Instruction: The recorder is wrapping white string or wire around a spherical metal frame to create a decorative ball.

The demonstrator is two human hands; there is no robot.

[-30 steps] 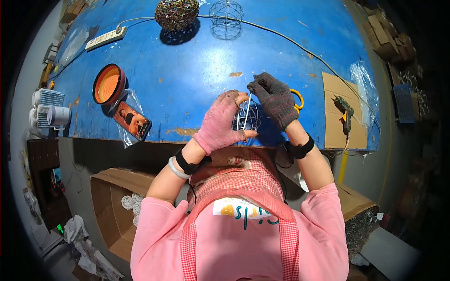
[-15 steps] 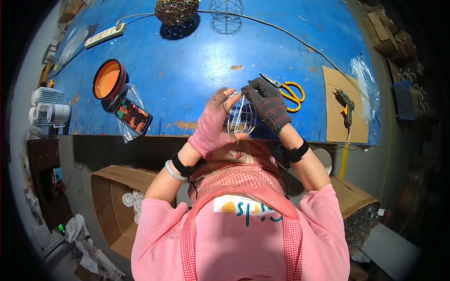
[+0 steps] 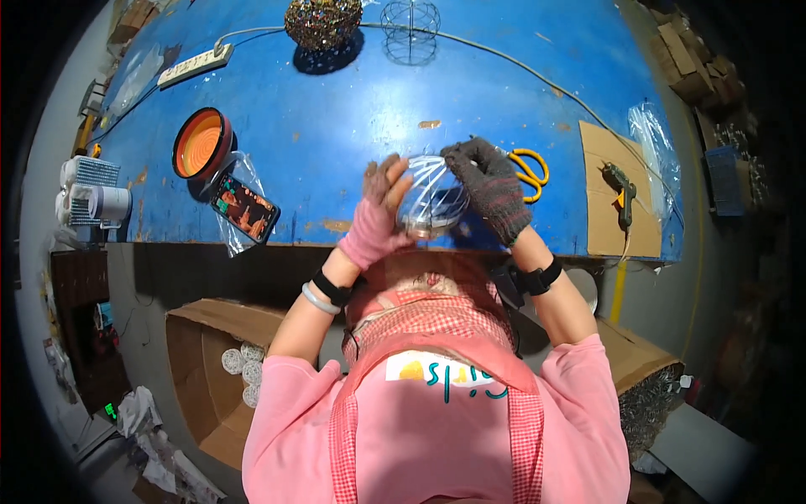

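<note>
A round white wire ball frame [image 3: 437,200], smeared by motion, is between my hands at the table's near edge. Dark knit covers my right hand [image 3: 487,185], whose thumb and fingers pinch the frame's wires at its upper right. My left hand [image 3: 379,206], in a pink fingerless glove, is at the ball's left side with fingers stretched up and apart, thumb low by its base. Whether the left fingertips touch the wires is unclear. Yellow-handled scissors [image 3: 532,176] lie just beyond my right hand, their blades hidden behind it.
Left on the blue table [image 3: 336,109] are an orange bowl [image 3: 201,143], a phone [image 3: 245,207] and a power strip [image 3: 196,67]. A beaded ball [image 3: 323,21] and a dark wire ball [image 3: 410,32] stand far back. A glue gun [image 3: 620,195] rests on cardboard [image 3: 596,227] at right.
The wire ball has turned and blurred. My left fingers have spread and drawn back from it to the left. My right hand has shifted slightly, now covering the scissor blades.
</note>
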